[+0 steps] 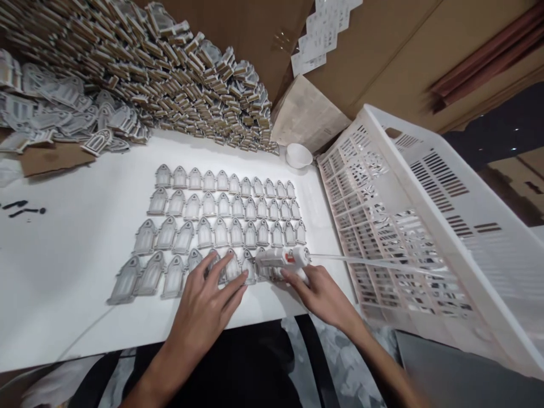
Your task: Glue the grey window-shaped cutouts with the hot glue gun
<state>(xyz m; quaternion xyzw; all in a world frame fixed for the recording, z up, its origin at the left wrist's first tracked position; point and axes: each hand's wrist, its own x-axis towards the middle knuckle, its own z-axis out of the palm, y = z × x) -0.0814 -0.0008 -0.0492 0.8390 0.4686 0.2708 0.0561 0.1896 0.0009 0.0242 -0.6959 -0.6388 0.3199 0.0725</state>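
Note:
My right hand (321, 294) is wrapped round a white glue gun (274, 258) with an orange mark. Its nozzle points left, just over the front row of small arched, window-shaped pieces. A long pale glue stick (378, 262) or cord trails from its back to the right. My left hand (208, 294) lies over the same row, fingers spread, fingertips resting on or close above an arched piece (233, 267). The grey-white pieces lie flat in several rows on the white table (85, 238). Both hands hide parts of the front row.
Stacked arched pieces (182, 73) fill the back left, with a loose heap (63, 113) beside them on cardboard (55, 158). A small white bowl (298, 156) stands at the back. A tall white plastic crate (382, 215) borders the right side. Black bits (25, 209) lie at left.

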